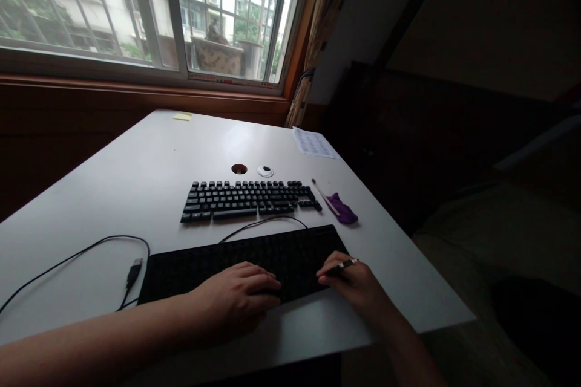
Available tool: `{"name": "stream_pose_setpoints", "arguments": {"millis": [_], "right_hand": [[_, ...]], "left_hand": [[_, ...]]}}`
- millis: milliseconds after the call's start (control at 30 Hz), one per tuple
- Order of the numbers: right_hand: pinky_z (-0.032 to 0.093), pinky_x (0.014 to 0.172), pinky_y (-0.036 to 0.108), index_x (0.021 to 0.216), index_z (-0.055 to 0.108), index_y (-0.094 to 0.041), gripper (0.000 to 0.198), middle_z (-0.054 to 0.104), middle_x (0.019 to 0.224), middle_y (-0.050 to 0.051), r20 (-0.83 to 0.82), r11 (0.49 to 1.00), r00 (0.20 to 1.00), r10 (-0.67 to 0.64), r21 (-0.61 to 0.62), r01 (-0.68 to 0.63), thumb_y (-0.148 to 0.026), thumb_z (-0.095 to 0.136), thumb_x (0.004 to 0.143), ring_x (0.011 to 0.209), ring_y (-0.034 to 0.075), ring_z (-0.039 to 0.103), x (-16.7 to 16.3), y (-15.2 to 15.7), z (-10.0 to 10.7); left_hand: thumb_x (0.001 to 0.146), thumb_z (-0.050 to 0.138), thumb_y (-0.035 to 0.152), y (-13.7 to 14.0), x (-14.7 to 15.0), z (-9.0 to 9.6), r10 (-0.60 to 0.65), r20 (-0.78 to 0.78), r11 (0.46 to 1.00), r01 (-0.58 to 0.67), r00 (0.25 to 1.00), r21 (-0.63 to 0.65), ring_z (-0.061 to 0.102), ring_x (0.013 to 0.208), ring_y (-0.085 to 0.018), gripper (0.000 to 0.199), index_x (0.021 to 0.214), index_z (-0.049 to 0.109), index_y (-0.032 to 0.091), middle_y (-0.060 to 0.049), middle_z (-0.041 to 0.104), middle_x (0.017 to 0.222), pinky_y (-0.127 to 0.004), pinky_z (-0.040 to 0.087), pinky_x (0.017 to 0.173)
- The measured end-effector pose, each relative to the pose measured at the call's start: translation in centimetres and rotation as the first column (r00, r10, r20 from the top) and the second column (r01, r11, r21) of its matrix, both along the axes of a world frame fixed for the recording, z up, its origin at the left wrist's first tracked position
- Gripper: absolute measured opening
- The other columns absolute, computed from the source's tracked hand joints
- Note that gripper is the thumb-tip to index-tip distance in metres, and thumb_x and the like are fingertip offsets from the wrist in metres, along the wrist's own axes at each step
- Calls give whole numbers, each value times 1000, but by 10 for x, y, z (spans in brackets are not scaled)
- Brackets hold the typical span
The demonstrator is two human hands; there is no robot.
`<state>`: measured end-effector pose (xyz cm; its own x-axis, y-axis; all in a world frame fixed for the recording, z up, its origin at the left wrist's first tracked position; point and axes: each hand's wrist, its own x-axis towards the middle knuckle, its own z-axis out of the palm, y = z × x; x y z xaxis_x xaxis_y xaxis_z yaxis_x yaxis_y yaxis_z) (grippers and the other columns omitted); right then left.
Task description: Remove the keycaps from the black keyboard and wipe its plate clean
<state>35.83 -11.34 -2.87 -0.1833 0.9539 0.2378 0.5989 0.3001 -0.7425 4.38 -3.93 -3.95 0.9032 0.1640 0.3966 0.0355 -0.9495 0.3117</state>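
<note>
A black keyboard base [195, 266] lies slightly tilted across the near part of the white table, its top dark and its key details hard to make out. My left hand [240, 293] is on its near edge, fingers together and bent over it. At the right end, my right hand [351, 278] is closed round a small dark tool with a shiny end [342, 266], held low over the base; its exact kind is unclear. Behind the base, loose black keycaps [245, 198] are set out in keyboard rows.
A black USB cable [134, 272] curls at the left. A cotton swab [324, 196] and a purple cloth [342, 210] lie right of the keycaps. Farther back are a round table hole [239, 169], its white cover [265, 172], a printed sheet [315, 143] and yellow notes [182, 116].
</note>
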Motion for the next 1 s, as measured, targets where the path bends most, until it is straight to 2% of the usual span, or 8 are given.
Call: {"name": "stream_pose_setpoints", "arguments": {"millis": [167, 333, 500, 700, 767, 867, 1000], "right_hand": [[48, 69, 30, 85, 73, -23, 8, 66, 80, 1, -53, 996, 997, -59, 70, 63, -22, 69, 93, 74, 17, 65, 2, 0, -10], [49, 68, 30, 83, 73, -23, 9, 66, 80, 1, -120, 996, 991, -67, 46, 73, -25, 71, 91, 73, 18, 65, 4, -2, -13], [50, 66, 30, 82, 73, -23, 13, 67, 80, 2, -194, 989, 971, -136, 35, 146, -29, 69, 93, 71, 18, 64, 7, -2, -11], [50, 67, 29, 79, 74, -23, 16, 68, 79, 2, -187, 977, 961, -206, 16, 213, -35, 72, 89, 73, 18, 64, 4, 1, -8], [49, 68, 29, 79, 73, -23, 17, 67, 79, 2, -177, 970, 955, -237, 5, 241, -37, 73, 89, 73, 18, 63, -3, 1, -4], [50, 75, 30, 83, 73, -23, 19, 68, 82, 2, -184, 957, 940, -288, -25, 289, -41, 71, 90, 79, 20, 64, -24, 1, 4], [50, 74, 31, 83, 72, -21, 25, 69, 81, 3, -287, 937, 892, -349, -106, 332, -47, 74, 87, 79, 20, 64, -62, 6, 15]], "left_hand": [[92, 59, 16, 0, 0, -2, 7, -24, 1000, -7, 1000, 8, 65, 119, -25, 30, 121, 66, 21, -6, 68, 131, -36, 50, 103], [92, 59, 16, 0, 1, -3, 13, -4, 1000, -13, 1000, 20, 66, 117, -24, 30, 120, 66, 21, -6, 69, 129, -35, 51, 101], [93, 58, 17, 0, 1, -1, 6, -27, 1000, -5, 1000, 25, 65, 117, -24, 30, 122, 66, 21, -6, 69, 130, -36, 51, 101], [92, 59, 15, -1, 1, 1, 4, -16, 1000, -4, 1000, -14, 64, 119, -25, 31, 122, 65, 20, -7, 69, 129, -36, 51, 103], [91, 60, 14, -2, 1, 4, 0, -4, 998, 0, 1000, -61, 64, 119, -25, 34, 124, 64, 20, -7, 69, 129, -37, 51, 105], [89, 61, 12, 0, 1, 7, 41, 48, 980, -31, 998, -196, 65, 113, -23, 37, 125, 63, 20, -9, 69, 124, -35, 54, 100], [87, 63, 14, 5, 1, 10, 194, 125, 908, -130, 973, -399, 68, 98, -21, 30, 116, 64, 18, -9, 71, 110, -30, 58, 85]]}}
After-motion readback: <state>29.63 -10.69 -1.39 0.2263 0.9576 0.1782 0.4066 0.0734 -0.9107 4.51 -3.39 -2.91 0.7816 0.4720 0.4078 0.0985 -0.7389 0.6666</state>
